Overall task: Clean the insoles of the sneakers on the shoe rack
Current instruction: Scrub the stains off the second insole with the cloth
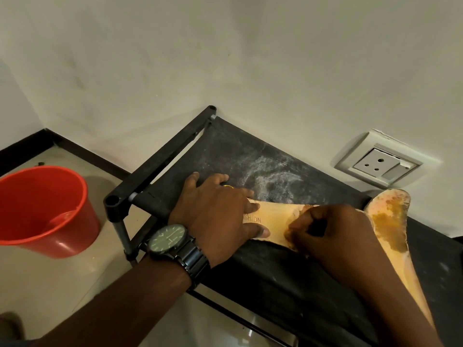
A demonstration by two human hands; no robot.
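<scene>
So, your left grip (215, 211) lay open and flat, pressing one end of the insole (275, 219) down on top of the rack (250, 161). Your right grip (333, 229) was curled over the other end; I could not tell if it held anything. To scrub well, you needed to pin that end hard and rub in short strokes away from it. The insole's long side ran along the rack, left to right. Its toe end was hidden.
</scene>
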